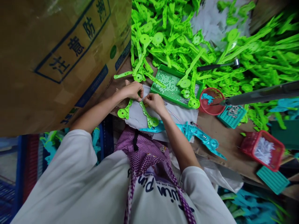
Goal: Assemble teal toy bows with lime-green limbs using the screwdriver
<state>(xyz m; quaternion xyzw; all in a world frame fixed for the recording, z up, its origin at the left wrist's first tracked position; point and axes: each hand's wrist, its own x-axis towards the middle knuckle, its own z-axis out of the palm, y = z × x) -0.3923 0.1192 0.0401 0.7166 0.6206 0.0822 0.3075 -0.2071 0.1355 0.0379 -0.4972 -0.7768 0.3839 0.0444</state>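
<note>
So your left hand [132, 91] is curled in close, with one lime piece [122, 113] on the cloth [135, 116] just below its fingers. The other lime piece [149, 117] runs down from between both hands. Right hand's [156, 102] fingertips look bunched together too, but I can't tell what either hand pinches. I'd brace left, make small moves right, and keep your knuckles off the green basket [172, 100] just beyond the right fingers.

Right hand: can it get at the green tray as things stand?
Looks like yes. The right hand is near the green tray, nothing visible between, though green parts lie partly over it.
</note>
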